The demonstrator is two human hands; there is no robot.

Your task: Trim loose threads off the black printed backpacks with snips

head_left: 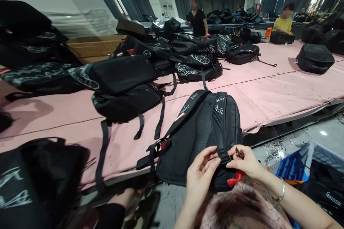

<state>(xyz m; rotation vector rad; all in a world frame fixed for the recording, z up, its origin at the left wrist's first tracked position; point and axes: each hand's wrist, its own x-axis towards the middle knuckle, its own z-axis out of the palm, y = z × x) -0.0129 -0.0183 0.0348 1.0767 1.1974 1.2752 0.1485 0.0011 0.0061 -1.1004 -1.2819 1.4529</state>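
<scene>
A black backpack (178,154) rests with its padded back panel upward, at the near edge of the pink-covered table. White line drawings mark its shoulder straps. My left hand (202,168) is closed in a pinch on the lower end of the right-hand shoulder strap (221,139), by its buckle. From the other side, my right hand (245,161) pinches the same strap end. A small dark brown thing (239,153) is tucked in the fingers of my right hand; its kind is unclear. Just below hangs a red ribbon-like piece (234,179).
Black backpacks (123,73) lie piled to the left on the pink table (271,89). Another black bag (315,58) stands at the right. A blue crate (292,162) is on the floor. Two people (197,19) are across the table; someone's arm (122,200) shows lower left.
</scene>
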